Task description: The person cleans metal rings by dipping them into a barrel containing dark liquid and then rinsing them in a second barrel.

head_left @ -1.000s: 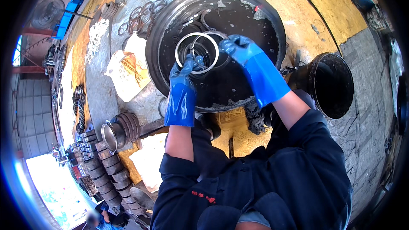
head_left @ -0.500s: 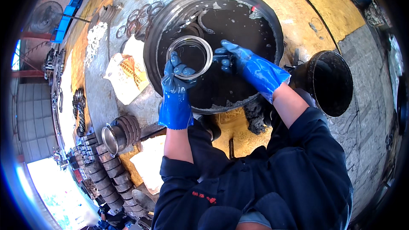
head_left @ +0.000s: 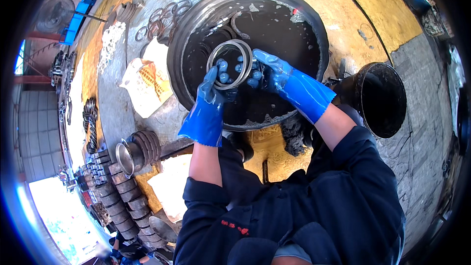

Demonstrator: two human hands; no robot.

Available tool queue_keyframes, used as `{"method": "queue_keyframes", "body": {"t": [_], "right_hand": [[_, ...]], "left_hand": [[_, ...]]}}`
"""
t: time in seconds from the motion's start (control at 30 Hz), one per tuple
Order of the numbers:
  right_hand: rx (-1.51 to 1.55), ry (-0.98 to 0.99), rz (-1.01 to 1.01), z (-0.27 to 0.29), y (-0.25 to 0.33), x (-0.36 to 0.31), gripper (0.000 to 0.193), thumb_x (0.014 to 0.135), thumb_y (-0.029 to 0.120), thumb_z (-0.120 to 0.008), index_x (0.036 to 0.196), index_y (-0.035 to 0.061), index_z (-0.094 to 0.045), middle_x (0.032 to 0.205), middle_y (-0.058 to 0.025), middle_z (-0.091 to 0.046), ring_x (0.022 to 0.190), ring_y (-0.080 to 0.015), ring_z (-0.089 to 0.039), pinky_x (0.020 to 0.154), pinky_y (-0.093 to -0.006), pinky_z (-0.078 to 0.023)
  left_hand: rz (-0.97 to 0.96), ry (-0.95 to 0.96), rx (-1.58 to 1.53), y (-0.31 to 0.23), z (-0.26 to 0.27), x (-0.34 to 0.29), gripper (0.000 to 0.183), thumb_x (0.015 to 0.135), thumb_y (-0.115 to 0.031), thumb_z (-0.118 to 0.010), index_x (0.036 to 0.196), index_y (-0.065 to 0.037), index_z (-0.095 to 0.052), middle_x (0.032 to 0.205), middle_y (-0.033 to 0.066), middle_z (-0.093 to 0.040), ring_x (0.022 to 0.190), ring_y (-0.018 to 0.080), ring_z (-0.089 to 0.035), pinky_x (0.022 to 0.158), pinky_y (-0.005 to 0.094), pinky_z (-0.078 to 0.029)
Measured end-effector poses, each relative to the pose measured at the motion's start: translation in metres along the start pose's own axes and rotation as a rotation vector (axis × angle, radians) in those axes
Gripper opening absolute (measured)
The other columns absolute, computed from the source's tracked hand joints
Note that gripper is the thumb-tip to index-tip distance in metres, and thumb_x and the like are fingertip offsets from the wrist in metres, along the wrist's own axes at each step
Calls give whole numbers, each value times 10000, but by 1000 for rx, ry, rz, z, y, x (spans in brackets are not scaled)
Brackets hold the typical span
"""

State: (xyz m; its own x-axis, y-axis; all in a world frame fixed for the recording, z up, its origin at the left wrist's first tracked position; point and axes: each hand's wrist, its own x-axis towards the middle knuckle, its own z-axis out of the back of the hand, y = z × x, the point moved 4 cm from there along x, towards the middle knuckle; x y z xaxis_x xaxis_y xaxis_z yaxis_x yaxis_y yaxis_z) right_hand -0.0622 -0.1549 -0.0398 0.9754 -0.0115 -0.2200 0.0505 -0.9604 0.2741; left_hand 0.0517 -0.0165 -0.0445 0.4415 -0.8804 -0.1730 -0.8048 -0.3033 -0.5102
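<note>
A shiny metal ring [head_left: 232, 42], apparently two hoops stacked, is held tilted above a large round black tub [head_left: 175, 64] of dark liquid. My left hand [head_left: 214, 87], in a wet blue rubber glove, grips its lower left side, thumb outside and fingers through the opening. In a matching glove, my right hand [head_left: 271, 72] holds the right side, its fingers curled around the edge and partly hidden by it. Behind the ring, a curved metal piece [head_left: 238, 27] pokes out of the liquid, with other dark rings partly sunk beside it.
Several loose rings [head_left: 158, 22] lie on the floor left of the tub, near a white printed sack [head_left: 146, 81]. A black bucket [head_left: 382, 100] lies tipped at the right. Lower left are a ribbed metal cylinder [head_left: 142, 151] and stacked metal parts [head_left: 120, 196].
My right hand has moved left and closed on the ring's right side; it was apart from it before. The ring has shifted slightly right and turned, with my left hand still on it.
</note>
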Motion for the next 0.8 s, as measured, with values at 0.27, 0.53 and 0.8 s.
{"method": "queue_keyframes", "body": {"t": [0.27,0.53,0.8], "right_hand": [[-75,60,16,-15,1,-5,322,941,314,-556,1101,38,-602,940,-108,-681,616,-112,-579,535,-255,-499],[-68,56,46,-27,-2,-13,358,945,283,-548,1168,3,-565,1021,-163,-663,611,-96,-582,560,-264,-513],[-413,-147,118,-19,9,-14,232,894,139,-635,1050,-32,-635,909,-132,-685,723,-188,-665,606,-265,-555]], "left_hand": [[47,-12,52,6,17,3,318,954,-198,-519,1226,-42,-572,1039,61,-675,782,153,-642,699,341,-554],[119,-62,75,11,9,5,358,938,-172,-529,1243,15,-549,1092,131,-662,909,211,-663,792,320,-547],[50,-206,281,8,-9,-14,346,940,-186,-513,1217,17,-552,1101,143,-648,974,235,-646,787,338,-551]]}}
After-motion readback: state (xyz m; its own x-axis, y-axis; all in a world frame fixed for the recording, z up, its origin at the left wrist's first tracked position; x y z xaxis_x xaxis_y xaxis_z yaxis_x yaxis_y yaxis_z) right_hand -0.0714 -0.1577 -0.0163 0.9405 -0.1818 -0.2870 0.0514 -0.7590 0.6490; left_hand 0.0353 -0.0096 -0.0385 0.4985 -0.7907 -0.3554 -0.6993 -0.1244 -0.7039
